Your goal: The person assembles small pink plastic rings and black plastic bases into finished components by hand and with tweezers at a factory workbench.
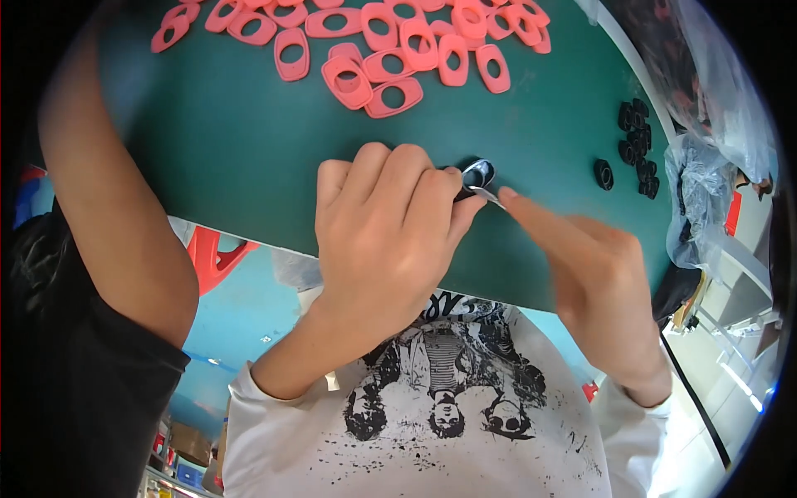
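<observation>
My left hand [390,228] is curled shut around a small black oval ring [479,173], of which only the shiny end shows past my fingertips. My right hand [594,278] pinches a thin clear strip of film [486,194] at that ring, with forefinger and thumb stretched toward it. Both hands hover just above the green mat [249,149]. Most of the ring is hidden under my left fingers.
Several pink oval rings [374,46] lie spread across the far side of the mat. Several small black rings [635,145] sit at the right, near clear plastic bags [706,183]. Another person's bare arm [108,207] reaches in along the left edge.
</observation>
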